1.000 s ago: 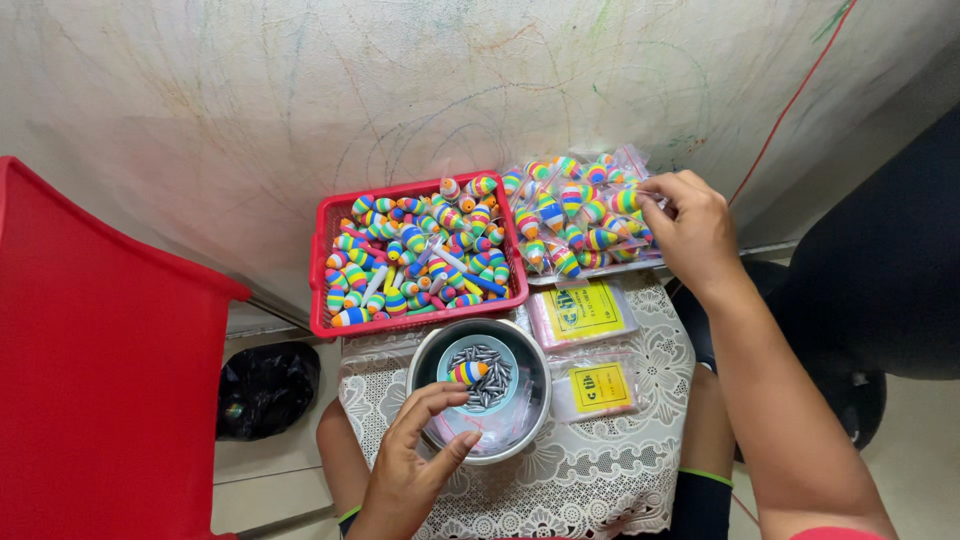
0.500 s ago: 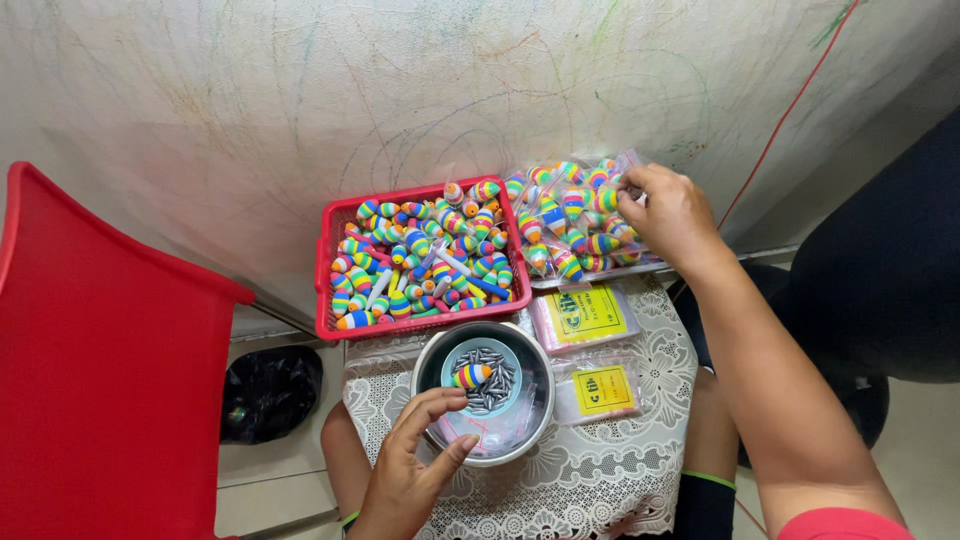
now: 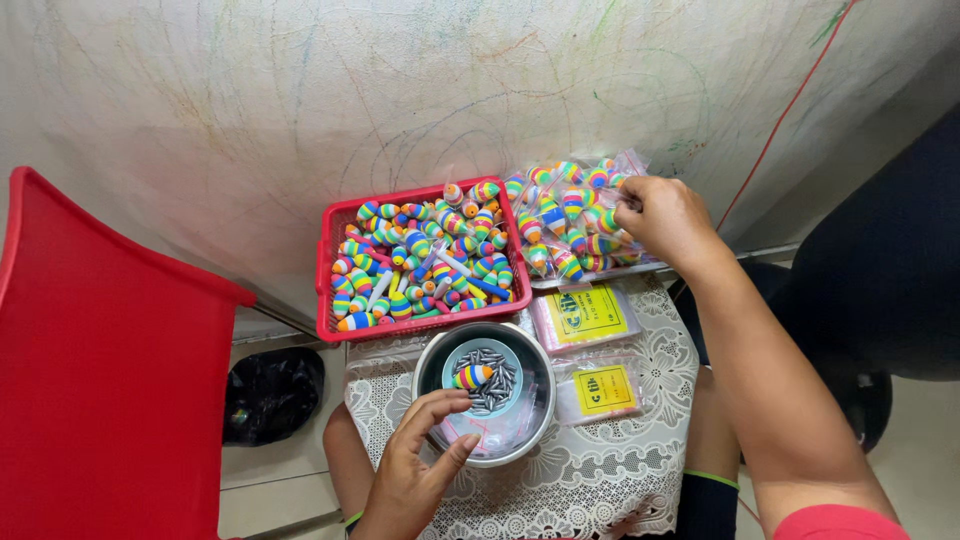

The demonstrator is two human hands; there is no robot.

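At six o'clock the left hand [image 3: 415, 470] rests, fingers spread and empty, on the rim of the round steel bowl [image 3: 535, 420] holding one rainbow-striped oval float [image 3: 472, 376] atop small grey lead sinkers [image 3: 495, 385]. Farther, at eleven, sits the red plastic mesh basket [image 3: 325, 290] of floats. At one o'clock the right hand [image 3: 668, 215] pinches the clear bag of striped floats [image 3: 565, 225].

Beyond both hands rises a pale wall [image 3: 300, 110], scribbled over with faint coloured lines, and a thin red line [image 3: 790, 110] runs slantwise down it past the right hand. Left of the left hand stands a red chair [image 3: 100, 370], with a black bag [image 3: 272, 392] on the light floor [image 3: 930, 460] beside it. A white lace cloth [image 3: 600, 480] covers the small table under the hands. The light is even.
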